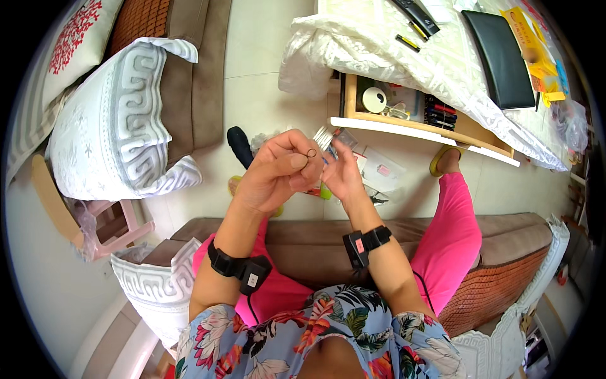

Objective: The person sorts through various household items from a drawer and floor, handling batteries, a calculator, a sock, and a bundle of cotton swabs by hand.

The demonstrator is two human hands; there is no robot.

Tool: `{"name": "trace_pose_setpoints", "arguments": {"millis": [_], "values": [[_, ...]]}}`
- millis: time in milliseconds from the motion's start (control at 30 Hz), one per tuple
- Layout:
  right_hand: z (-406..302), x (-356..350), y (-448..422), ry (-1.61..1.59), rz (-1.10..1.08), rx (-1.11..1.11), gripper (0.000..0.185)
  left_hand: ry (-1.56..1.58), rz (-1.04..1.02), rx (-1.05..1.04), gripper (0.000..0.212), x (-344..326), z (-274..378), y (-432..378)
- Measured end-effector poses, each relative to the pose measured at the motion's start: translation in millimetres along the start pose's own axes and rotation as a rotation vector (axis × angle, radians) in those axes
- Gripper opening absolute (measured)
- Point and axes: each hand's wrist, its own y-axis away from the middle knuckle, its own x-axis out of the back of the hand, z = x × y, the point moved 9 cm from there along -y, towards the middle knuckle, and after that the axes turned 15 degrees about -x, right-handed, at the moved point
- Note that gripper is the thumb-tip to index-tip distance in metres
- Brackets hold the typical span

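My left hand (279,173) is raised in front of me, thumb and forefinger pinched on a small dark metal ring (311,153). Just past its fingers shows a row of bright metal prongs (323,138), like fork tines; the rest is hidden and I cannot tell what carries it. Close beside is my right hand (344,174), palm turned inward and fingers apart, its fingertips near the prongs. I see nothing clearly gripped in it. Below the hands, on the tiled floor, lie clear plastic packaging (381,168) and a dark tool (377,199), partly covered.
An open drawer (393,124) ahead holds a round white dispenser (374,100) and several pens (440,113). Above it, a lace-covered table (454,52) bears a black case (499,59), a yellow box (528,40) and a remote control (416,16). Brown sofa seating (331,246) lies beneath me.
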Motion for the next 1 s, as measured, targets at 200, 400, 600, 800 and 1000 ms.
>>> {"name": "trace_pose_setpoints", "arguments": {"millis": [200,400,600,800,1000], "values": [[-3,-11,-14,0.06,0.019,-0.025,0.031,-0.147,0.121,0.046,0.012,25,5,8],[3,-2,-21,0.242,0.027,-0.013,0.025,-0.194,0.016,0.135,0.005,31,-3,23],[-8,-4,-9,0.479,0.223,0.112,0.024,-0.654,0.179,0.23,0.007,65,11,27],[-33,16,0,0.665,0.418,0.2,0.022,-0.487,0.333,0.138,0.007,76,25,31],[9,39,-19,0.573,0.449,0.009,0.021,-0.409,0.237,0.088,0.006,61,31,28]]}}
